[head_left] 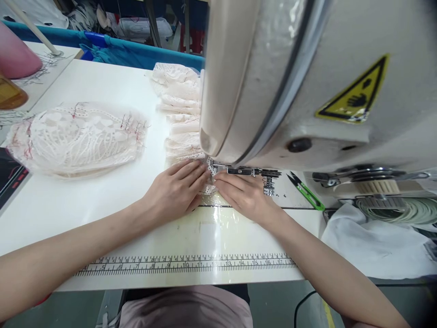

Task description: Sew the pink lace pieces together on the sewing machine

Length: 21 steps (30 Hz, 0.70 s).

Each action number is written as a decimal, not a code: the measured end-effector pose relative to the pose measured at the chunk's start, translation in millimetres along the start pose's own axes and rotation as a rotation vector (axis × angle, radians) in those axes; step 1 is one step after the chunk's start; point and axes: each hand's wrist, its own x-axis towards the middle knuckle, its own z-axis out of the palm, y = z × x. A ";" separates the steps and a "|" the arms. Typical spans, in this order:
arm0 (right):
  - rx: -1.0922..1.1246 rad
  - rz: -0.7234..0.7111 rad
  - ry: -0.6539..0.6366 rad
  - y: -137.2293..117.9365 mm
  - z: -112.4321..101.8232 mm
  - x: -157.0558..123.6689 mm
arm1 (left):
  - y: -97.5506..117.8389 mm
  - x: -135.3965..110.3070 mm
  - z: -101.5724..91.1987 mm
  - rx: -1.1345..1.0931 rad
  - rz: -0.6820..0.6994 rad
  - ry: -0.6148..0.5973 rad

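Note:
A strip of cream lace fabric [210, 187] lies under the needle area of a sewing machine [235, 82]. My left hand [177, 187] rests flat on the left side of this lace, fingers stretched out and pointing at the presser foot. From the right, my right hand [242, 191] lays its extended fingertips on the lace edge, just below the foot; its thumb is mostly hidden. Gathered lace [180, 114] continues in ruffles behind my left hand, partly covered by the machine head. The needle itself is hidden.
A separate lace piece [82, 139] with loose red threads lies at left. Green thread snips [307, 191] lie right of my right hand, near white cloth [372, 246]. A printed ruler [191, 264] runs along the front edge. A pink thread cone [17, 52] stands far left.

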 end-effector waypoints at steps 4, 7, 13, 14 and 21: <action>0.022 0.025 -0.009 3.9 4.1 -6.2 | -0.3 -0.1 0.9 0.011 0.005 -0.006; 0.084 0.073 -0.005 6.7 5.6 -7.8 | -0.1 -0.5 1.6 0.018 0.006 -0.011; 0.158 0.155 -0.060 8.2 -0.1 -2.3 | 1.2 0.0 0.9 0.040 0.009 -0.016; 0.150 0.170 -0.060 8.2 -1.3 -1.2 | 1.2 0.3 0.6 0.044 0.007 -0.017; 0.067 0.081 -0.021 11.7 0.9 -2.6 | -0.7 0.7 0.1 0.016 0.098 0.030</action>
